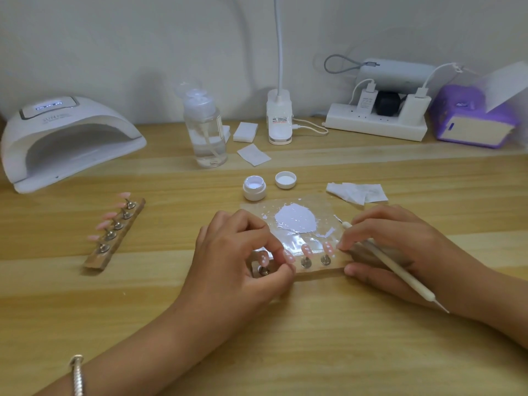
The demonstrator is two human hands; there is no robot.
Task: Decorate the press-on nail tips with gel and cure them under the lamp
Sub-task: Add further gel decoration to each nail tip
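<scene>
— Closest to the lens, what did you see?
— One silver beaded bracelet [77, 375] on the left wrist, at the bottom left of the frame. Beyond it, at centre, the left hand [237, 258] had thumb and forefinger curled in a pinch on one pink press-on nail tip [288, 256] with white dots, second from the left on the near wooden holder strip [314, 271].
— How many tips stood on that strip?
— Four showed, each dotted. I could not tell whether the hands hid more. A second wooden strip [114, 235], left of centre, carried five pink tips.
— And the right hand [394, 247]?
— Its fingers were curled round one long white dotting pen [400, 270], with fingertips touching the near strip's right end.
— The gel?
— One white puddle lay on a clear palette sheet [331, 212] just behind the strip. One small open white jar [254, 188] and its one white lid [285, 180] stood behind that.
— The lamp?
— One white arched curing lamp [68, 138] sat at upper left, display lit, well apart from the tips. Along the back were one clear pump bottle [205, 132], one white power strip [374, 124] and one purple box [474, 118].
</scene>
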